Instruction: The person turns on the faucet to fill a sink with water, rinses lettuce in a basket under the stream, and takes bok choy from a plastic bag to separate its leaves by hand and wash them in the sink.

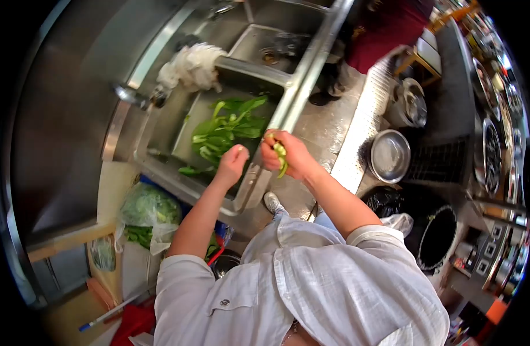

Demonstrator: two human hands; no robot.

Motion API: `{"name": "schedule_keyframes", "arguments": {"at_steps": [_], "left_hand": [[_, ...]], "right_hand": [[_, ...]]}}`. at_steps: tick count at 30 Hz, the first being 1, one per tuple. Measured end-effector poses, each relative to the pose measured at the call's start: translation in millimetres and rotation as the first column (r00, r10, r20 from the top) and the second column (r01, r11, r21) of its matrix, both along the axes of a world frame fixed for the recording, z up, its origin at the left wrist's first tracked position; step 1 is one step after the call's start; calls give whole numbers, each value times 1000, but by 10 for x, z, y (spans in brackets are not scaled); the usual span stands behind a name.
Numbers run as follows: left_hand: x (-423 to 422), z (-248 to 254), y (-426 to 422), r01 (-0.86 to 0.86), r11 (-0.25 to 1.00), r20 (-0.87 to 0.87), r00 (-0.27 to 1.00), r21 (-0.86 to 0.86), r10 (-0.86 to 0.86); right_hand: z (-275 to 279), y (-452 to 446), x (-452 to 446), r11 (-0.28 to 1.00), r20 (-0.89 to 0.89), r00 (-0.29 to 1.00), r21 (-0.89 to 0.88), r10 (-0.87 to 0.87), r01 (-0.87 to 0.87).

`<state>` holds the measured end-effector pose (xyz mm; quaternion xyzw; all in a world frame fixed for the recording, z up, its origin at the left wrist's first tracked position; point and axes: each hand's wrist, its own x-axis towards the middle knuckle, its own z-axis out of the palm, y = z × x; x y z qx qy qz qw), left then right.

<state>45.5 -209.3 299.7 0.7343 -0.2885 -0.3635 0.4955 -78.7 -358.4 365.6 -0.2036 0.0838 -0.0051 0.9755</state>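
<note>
My right hand (pixel 288 153) is closed around a small bunch of pale green stalks (pixel 280 154), held just past the front rim of the sink (pixel 279 104). Over the sink's near corner is my left hand (pixel 234 161), its fingers curled together; anything between them is too small to make out. Leafy greens (pixel 222 130) lie in the near basin, beyond my left hand. A crumpled whitish plastic bag (pixel 193 66) rests on the divider by the tap (pixel 132 96).
Bagged greens (pixel 149 205) stand left of the sink. On the right are a metal bowl (pixel 390 155), a bucket (pixel 412 104) and a black bin (pixel 438 237). Another person in a dark red apron (pixel 386 32) stands beyond the sink.
</note>
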Motion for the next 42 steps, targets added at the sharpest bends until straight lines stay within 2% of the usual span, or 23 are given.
{"name": "schedule_keyframes", "arguments": {"at_steps": [2, 5, 8, 12, 15, 16, 17, 18, 19, 20, 22, 23, 24, 26, 27, 29, 30, 31, 32, 34, 38, 39, 42], "left_hand": [[160, -418, -4, -34, 995, 293, 954, -94, 61], [630, -734, 33, -299, 745, 521, 850, 596, -75], [797, -1024, 128, -327, 730, 591, 796, 600, -129], [530, -940, 9, -382, 710, 431, 894, 591, 121], [450, -859, 36, -427, 722, 380, 893, 545, 242], [393, -804, 56, -473, 717, 378, 874, 512, 307], [473, -884, 187, -477, 752, 377, 868, 455, 323], [417, -858, 222, -493, 774, 401, 852, 398, 336], [383, -809, 258, -517, 787, 427, 829, 338, 361], [207, -621, 219, -530, 794, 399, 825, 298, 400], [-37, -433, 416, -563, 800, 483, 771, 210, 416], [-177, -356, 472, -573, 802, 536, 736, 167, 414], [-280, -312, 496, -586, 800, 586, 694, 125, 417], [-460, -293, 547, -588, 807, 674, 617, 50, 407], [-512, -301, 553, -582, 813, 695, 596, 28, 402], [-584, -247, 688, -545, 837, 720, 594, 34, 358], [-608, -113, 767, -540, 840, 669, 642, 47, 375], [-835, 8, 944, -594, 804, 684, 596, 23, 421], [-898, 99, 1041, -597, 802, 759, 539, 39, 365], [-837, 116, 1522, -638, 769, 802, 483, 47, 351], [-427, 24, 2670, -915, 386, 672, 360, 117, 647], [-282, -105, 2986, -942, 329, 840, 235, 72, 489], [183, -333, 3764, -981, 151, 730, 190, 119, 657]], "right_hand": [[-83, -129, -303, 1000, -115, 993, 8, -11, 12], [-566, -384, -1119, 993, -245, 964, 39, -99, 112], [-1204, -729, -2481, 930, -499, 813, 38, -299, 365], [-1419, -1229, -5064, 603, -722, 122, -458, -681, 653], [-970, -1569, -6628, 432, -521, -336, -848, -784, 306], [-917, -1735, -7089, 450, -369, -509, -892, -778, -42], [-1079, -1895, -7834, 325, -13, -401, -610, -916, -723], [-852, -1997, -7978, 379, 3, -403, -334, -915, -863], [-845, -2158, -8379, 221, -72, -233, 147, -970, -964], [-608, -2311, -8120, 234, -65, -279, 383, -958, -893], [-550, -2788, -7706, 114, -55, -117, 55, -992, -992], [-611, -2956, -7408, 99, -54, -83, -495, -995, -863], [-871, -3153, -7128, 125, -134, -67, -497, -989, -858], [-1433, -3158, -6044, -276, 87, 281, -597, -956, -753], [-1844, -3241, -5686, -239, -189, 332, -391, -924, -889], [-2621, -3101, -4589, -295, -386, 639, -650, -666, -701], [-2577, -2787, -3946, 385, -514, 698, -853, -498, -354], [-2424, -2411, -3226, 885, -612, 686, -454, -394, 102], [-1623, -1709, -2335, 486, -535, 717, -818, -448, -307], [-1588, -1241, -1494, -55, -367, 904, -921, -219, -387], [-791, -197, -294, -47, -138, 986, -990, 98, -134], [-666, 53, -32, -112, -149, 979, -985, 138, -134], [-320, 888, 622, -155, -117, 946, -985, 303, -72]]}}
